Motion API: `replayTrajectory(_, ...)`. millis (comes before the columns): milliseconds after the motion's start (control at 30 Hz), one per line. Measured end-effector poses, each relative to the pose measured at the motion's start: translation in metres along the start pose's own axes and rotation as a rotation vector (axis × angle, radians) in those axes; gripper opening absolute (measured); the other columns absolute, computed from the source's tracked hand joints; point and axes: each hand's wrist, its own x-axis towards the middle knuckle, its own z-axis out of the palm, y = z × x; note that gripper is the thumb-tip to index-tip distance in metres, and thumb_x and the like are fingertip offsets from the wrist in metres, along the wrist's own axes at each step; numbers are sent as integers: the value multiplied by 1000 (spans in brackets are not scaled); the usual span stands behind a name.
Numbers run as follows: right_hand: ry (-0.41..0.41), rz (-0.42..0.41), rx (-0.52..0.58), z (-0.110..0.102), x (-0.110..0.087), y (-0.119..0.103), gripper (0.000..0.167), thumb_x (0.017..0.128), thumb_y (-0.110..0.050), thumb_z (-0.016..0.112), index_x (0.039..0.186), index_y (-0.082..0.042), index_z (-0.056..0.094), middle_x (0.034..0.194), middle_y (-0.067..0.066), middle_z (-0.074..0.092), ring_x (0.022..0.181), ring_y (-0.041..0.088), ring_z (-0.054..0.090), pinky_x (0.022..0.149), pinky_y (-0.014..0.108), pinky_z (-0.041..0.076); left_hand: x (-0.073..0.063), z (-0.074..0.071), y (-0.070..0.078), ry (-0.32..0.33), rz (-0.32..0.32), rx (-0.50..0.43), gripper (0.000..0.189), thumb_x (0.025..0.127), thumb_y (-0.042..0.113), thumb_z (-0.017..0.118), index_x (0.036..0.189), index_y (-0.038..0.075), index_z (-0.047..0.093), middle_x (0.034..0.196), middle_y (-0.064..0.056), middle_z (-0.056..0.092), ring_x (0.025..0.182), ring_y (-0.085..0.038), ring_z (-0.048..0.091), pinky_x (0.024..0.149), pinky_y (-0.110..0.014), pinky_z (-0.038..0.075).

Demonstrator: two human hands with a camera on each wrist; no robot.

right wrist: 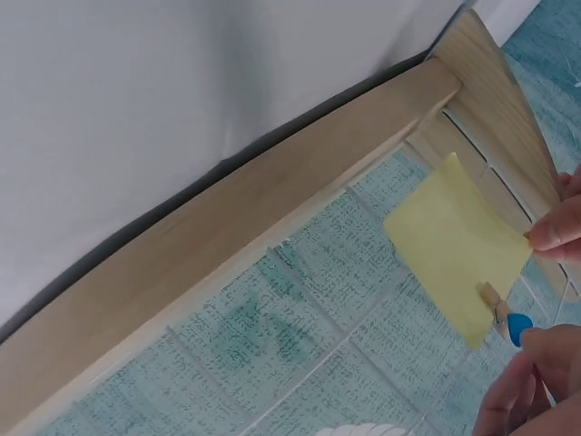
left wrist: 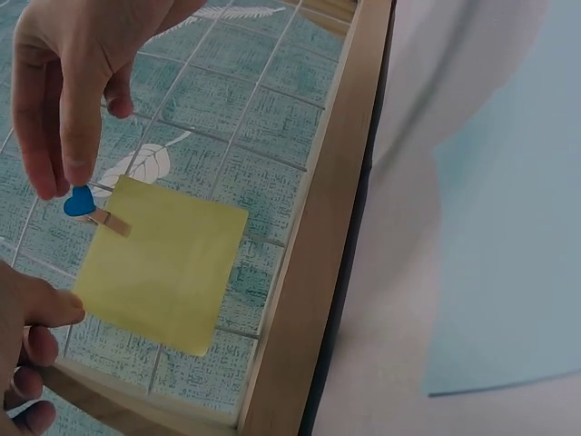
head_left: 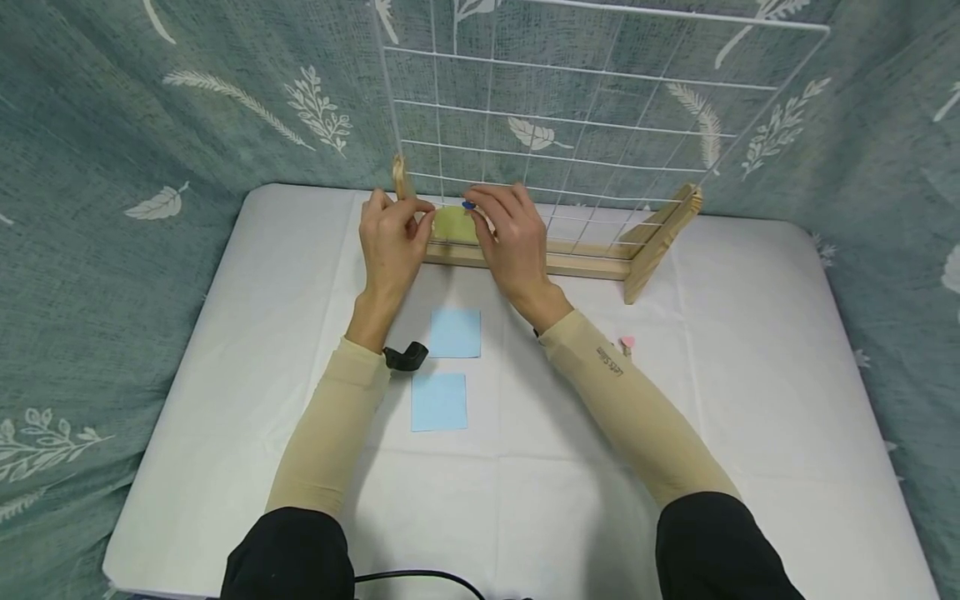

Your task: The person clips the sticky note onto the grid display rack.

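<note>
A yellow-green sticky note [left wrist: 168,263] lies against a white wire grid [head_left: 750,22]. At its upper edge, a small wooden clothespin [left wrist: 111,222] with a blue heart on its end is clipped over the paper. My right hand [head_left: 517,242] pinches this clothespin by the heart end, thumb and fingertips on the blue part. On the other upper corner, my left hand [head_left: 393,237] pinches the note between thumb and index finger. Both hands are close to the lower left part of the grid.
The grid stands on a wooden base bar [head_left: 588,265] with a slanted wooden foot [head_left: 660,242]. Two blue sticky notes [head_left: 455,333] lie on the white table [head_left: 750,375]. A clothespin with a pink heart [head_left: 627,342] lies beside the right forearm. A black cable [head_left: 420,572] crosses the near edge.
</note>
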Motion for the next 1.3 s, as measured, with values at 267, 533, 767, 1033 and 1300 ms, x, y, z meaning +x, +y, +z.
replayTrajectory(267,-4,52,51,-17,-7,3,22,95,2,75,116,-3,78,113,11,77,84,27,65,63,29,56,2,0,4,15,-10,-39,6,92,6,79,92,1,83,60,-13,60,70,-32,49,75,-47,37)
replayTrajectory(533,-67,126,80,-33,-16,7,16,96,-2,74,112,-3,79,104,13,78,75,24,69,64,32,57,-3,3,5,59,-33,-83,8,92,5,79,98,2,83,60,-13,59,70,-33,48,76,-47,33)
replayTrajectory(767,-134,202,44,-44,-27,10,18,97,-8,75,114,-6,80,101,13,79,73,24,70,65,34,58,-8,4,6,94,-21,-113,13,92,4,79,104,1,81,65,-14,67,69,-34,54,75,-44,36)
replayTrajectory(1033,-174,259,67,-55,-34,9,18,97,-9,75,114,-7,81,100,13,80,74,24,71,66,37,60,-16,-2,3,81,-53,-101,4,91,3,77,90,1,80,68,-14,68,70,-33,54,74,-42,33)
replayTrajectory(1300,-256,373,160,-75,-43,8,16,97,-10,74,112,-7,82,102,10,81,76,22,73,70,37,62,-28,-3,4,-7,-79,-63,5,92,6,77,89,3,79,71,-13,69,72,-34,55,75,-42,35)
